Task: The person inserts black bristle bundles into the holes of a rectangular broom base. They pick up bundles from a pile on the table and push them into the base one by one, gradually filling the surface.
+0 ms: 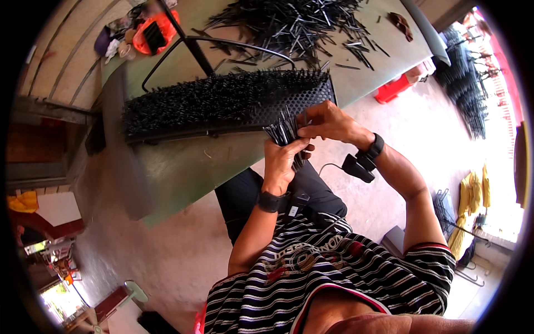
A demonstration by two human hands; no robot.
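Observation:
My left hand (282,158) is closed round a bundle of thin black strips (282,129), whose ends fan out above my thumb. Beside it, my right hand (332,123) pinches thumb and fingers together at the bundle's right side; what lies between those fingertips is too small to make out. Just beyond both hands lies a long black panel full of holes (272,108). Dense black tufts (192,103) stand up over its left and middle parts. Toward the right end, bare holes show along the near side.
The panel rests on a green table (189,181). A large heap of loose black strips (289,28) covers the far side. A black metal frame (194,53) rises behind the panel. An orange bag (156,33) sits far left, a red stool (392,92) right of the table.

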